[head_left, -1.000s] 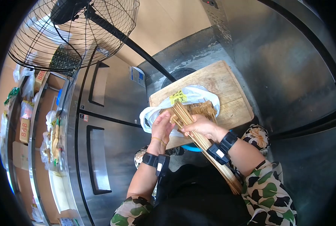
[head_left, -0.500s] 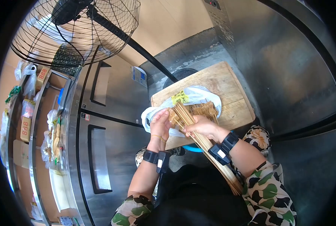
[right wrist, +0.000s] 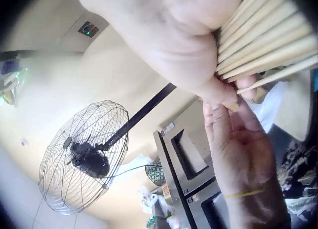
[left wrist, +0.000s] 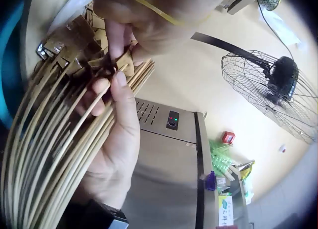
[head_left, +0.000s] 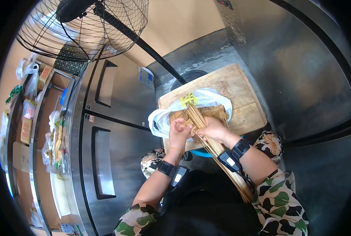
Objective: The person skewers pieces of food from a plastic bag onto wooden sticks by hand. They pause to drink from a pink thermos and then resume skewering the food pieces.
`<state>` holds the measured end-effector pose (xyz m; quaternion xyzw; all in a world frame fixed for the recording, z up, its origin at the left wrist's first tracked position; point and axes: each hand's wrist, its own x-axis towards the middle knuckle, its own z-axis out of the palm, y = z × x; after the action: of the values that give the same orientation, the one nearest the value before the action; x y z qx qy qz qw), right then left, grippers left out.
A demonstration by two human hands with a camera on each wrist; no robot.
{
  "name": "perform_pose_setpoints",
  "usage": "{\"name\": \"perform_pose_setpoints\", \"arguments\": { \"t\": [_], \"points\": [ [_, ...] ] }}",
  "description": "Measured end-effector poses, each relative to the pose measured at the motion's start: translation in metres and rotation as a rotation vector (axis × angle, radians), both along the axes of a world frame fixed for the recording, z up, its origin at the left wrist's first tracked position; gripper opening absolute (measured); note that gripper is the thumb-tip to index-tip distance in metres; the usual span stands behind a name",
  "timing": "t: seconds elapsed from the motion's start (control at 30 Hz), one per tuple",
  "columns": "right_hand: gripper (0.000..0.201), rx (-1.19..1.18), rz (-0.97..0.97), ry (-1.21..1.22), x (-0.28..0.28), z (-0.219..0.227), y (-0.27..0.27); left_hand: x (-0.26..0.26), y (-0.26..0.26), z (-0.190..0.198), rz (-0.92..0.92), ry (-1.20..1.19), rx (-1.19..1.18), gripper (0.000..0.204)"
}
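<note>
My right hand (head_left: pixel 214 130) grips a long bundle of bamboo skewers (head_left: pixel 217 148), which slants from the bag down toward my lap. Its thumb and fingertips hold one skewer apart from the rest in the left wrist view. The left hand (head_left: pixel 178 133) pinches a small tan, folded flat piece, like tofu skin (left wrist: pixel 127 64), at that skewer's tip, so the two hands' fingertips meet. Behind them, a white plastic bag (head_left: pixel 158 121) lies open with brown folded pieces (head_left: pixel 221 114) inside. Some of these pieces (left wrist: pixel 74 38) sit on skewers within the bundle.
Beneath the bag is a wooden board (head_left: pixel 244 96), with part of a blue basin (head_left: pixel 201 153) showing under its near edge. A caged fan (head_left: pixel 85 27) on a black pole stands at the back left. Steel cabinets (head_left: pixel 132 98) flank the left; a steel panel (head_left: pixel 301 74) rises on the right.
My left hand has moved right, bringing the tan piece from beside the bundle up against the right hand's fingertips. The right hand keeps its grip on the skewers and has barely moved.
</note>
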<state>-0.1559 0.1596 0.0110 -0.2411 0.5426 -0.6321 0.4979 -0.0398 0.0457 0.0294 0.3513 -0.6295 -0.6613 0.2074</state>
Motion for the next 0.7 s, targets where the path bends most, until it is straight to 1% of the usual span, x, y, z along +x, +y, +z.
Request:
{"name": "perform_pose_setpoints", "arguments": {
  "t": [0.03,0.13,0.17,0.27,0.3,0.33,0.37,0.4,0.43,0.5,0.6,0.63,0.7],
  "points": [
    [0.014,0.015,-0.046,0.095,0.0,-0.003,-0.001,0.0,0.0,-0.005,0.006,-0.001,-0.028,0.022],
    [0.014,-0.034,0.01,-0.222,-0.001,0.017,0.007,0.002,-0.01,-0.022,-0.06,-0.13,-0.151,0.02],
    [0.014,-0.03,0.063,-0.318,-0.003,0.019,0.009,0.002,-0.013,-0.022,-0.096,-0.114,-0.159,0.016],
    [0.014,-0.018,0.082,-0.437,-0.005,0.015,0.009,0.003,-0.03,-0.016,0.009,-0.049,-0.049,0.016],
    [0.014,-0.029,0.107,-0.46,-0.006,0.012,0.008,0.005,-0.041,-0.022,0.046,0.01,-0.091,0.02],
    [0.014,-0.001,0.097,-0.449,-0.006,0.013,0.008,0.007,-0.052,-0.027,0.073,-0.042,-0.208,0.018],
    [0.014,0.025,0.09,-0.437,-0.006,0.014,0.008,0.012,-0.073,-0.045,0.052,-0.117,-0.36,0.019],
    [0.014,0.05,0.082,-0.424,-0.006,0.015,0.007,0.014,-0.083,-0.049,0.031,-0.192,-0.512,0.023],
    [0.014,0.047,0.077,-0.431,-0.006,0.015,0.007,0.019,-0.09,-0.054,-0.054,-0.375,-0.652,0.027],
    [0.015,0.053,0.064,-0.42,-0.005,0.014,0.006,0.022,-0.085,-0.04,-0.236,-0.743,-0.921,0.037],
    [0.015,0.052,0.059,-0.41,-0.006,0.019,0.007,0.026,-0.074,-0.044,-0.213,-0.792,-1.033,0.044],
    [0.015,0.049,0.06,-0.406,-0.007,0.02,0.008,0.026,-0.073,-0.047,-0.193,-0.811,-1.031,0.047],
    [0.016,0.047,0.066,-0.401,-0.006,0.017,0.007,0.021,-0.064,-0.041,-0.131,-0.838,-1.038,0.049]
  ]
}}
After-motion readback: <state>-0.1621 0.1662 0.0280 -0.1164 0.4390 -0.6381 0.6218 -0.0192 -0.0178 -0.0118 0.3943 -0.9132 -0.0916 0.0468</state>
